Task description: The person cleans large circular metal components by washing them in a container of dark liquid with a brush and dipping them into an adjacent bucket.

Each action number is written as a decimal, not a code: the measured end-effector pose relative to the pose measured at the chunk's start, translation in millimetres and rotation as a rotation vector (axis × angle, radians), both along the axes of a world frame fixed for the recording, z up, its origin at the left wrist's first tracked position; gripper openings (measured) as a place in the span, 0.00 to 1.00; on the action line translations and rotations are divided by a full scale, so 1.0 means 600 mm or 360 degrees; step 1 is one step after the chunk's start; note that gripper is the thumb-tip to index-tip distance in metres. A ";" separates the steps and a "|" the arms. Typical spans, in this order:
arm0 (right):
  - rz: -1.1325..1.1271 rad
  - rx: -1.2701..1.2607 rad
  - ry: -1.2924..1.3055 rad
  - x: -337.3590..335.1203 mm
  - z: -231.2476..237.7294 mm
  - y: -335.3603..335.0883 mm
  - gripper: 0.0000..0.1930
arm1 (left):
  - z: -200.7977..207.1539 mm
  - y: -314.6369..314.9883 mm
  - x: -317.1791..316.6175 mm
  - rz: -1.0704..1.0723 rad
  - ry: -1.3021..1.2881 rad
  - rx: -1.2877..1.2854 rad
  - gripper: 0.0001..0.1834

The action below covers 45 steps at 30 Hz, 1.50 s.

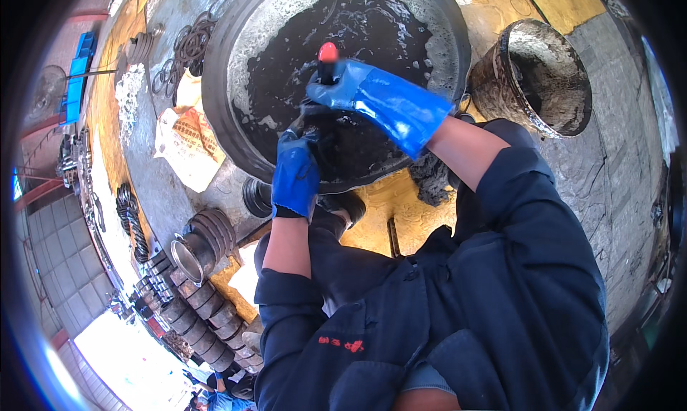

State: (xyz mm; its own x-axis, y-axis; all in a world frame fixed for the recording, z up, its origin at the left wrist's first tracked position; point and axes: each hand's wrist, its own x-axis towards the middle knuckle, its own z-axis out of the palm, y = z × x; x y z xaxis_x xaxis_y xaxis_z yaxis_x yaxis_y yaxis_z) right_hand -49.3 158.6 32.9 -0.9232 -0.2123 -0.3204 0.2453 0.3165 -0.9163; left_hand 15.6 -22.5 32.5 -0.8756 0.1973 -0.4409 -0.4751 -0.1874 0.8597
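A wide round tub (218, 89) of dark, foamy liquid stands in front of me. Both my hands wear blue rubber gloves and are over it. My right hand (351, 89) is closed round the dark handle of a tool with a red end (328, 52), which points up and away from me; its working end is hidden. Closer to me and lower, my left hand (297, 168) curls at a dark, wet piece (325, 138) that blends into the liquid, so its kind and outline cannot be made out.
A grimy bucket (494, 75) leans open to the right of the tub. On the left lie a printed sack (187, 150), dark rings (193, 46) and a ribbed metal cylinder (204, 243). Rows of metal blocks (204, 307) stand lower left, with another person (218, 397) beyond.
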 end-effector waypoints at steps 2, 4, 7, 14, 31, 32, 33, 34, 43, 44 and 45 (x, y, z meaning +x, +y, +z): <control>-0.0212 -0.0097 -0.0013 -0.019 -0.075 0.018 0.22 | -0.007 0.013 -0.006 0.0002 -0.0021 -0.0084 0.15; -0.0290 0.0273 0.0033 -0.019 -0.074 0.022 0.22 | -0.017 -0.007 -0.010 0.0023 -0.0079 -0.0063 0.13; -0.0300 0.0767 -0.0008 -0.024 -0.086 0.040 0.25 | -0.016 -0.007 -0.019 -0.0009 -0.0290 -0.0060 0.11; -0.0686 0.0438 -0.0011 -0.046 -0.070 0.079 0.22 | -0.044 0.006 -0.035 -0.0175 -0.0377 -0.0002 0.12; -0.0073 -0.0189 0.0017 -0.003 -0.023 0.012 0.21 | -0.055 -0.060 -0.002 -0.0891 0.1352 -0.1234 0.13; -0.0074 0.0063 -0.0084 0.000 -0.014 0.000 0.21 | -0.073 -0.073 0.000 -0.0751 0.1007 -0.0906 0.13; -0.0104 -0.0037 -0.0110 0.000 -0.021 0.004 0.24 | -0.080 -0.069 -0.002 -0.0616 0.0669 -0.0563 0.13; -0.0132 -0.0137 -0.0135 0.000 -0.035 0.010 0.27 | -0.085 -0.068 -0.005 -0.0474 0.0330 -0.0224 0.14; -0.0207 0.0855 -0.0061 -0.019 -0.062 0.045 0.24 | -0.031 0.003 -0.024 0.0121 -0.0253 0.0122 0.12; -0.0174 0.0912 -0.0076 -0.022 -0.044 0.044 0.23 | -0.016 -0.004 -0.029 0.0144 -0.0204 0.0098 0.12; -0.0140 0.0969 -0.0089 -0.023 -0.022 0.042 0.21 | 0.006 -0.016 -0.037 0.0169 -0.0153 0.0074 0.12</control>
State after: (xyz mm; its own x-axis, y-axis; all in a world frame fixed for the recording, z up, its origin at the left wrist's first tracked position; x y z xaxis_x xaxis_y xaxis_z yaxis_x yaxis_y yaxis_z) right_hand -63.4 184.0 19.7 -0.9071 0.1003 -0.4088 0.3369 0.7552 -0.5623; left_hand -6.6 -32.2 36.3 -0.8467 0.1281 -0.5164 -0.5304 -0.2792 0.8004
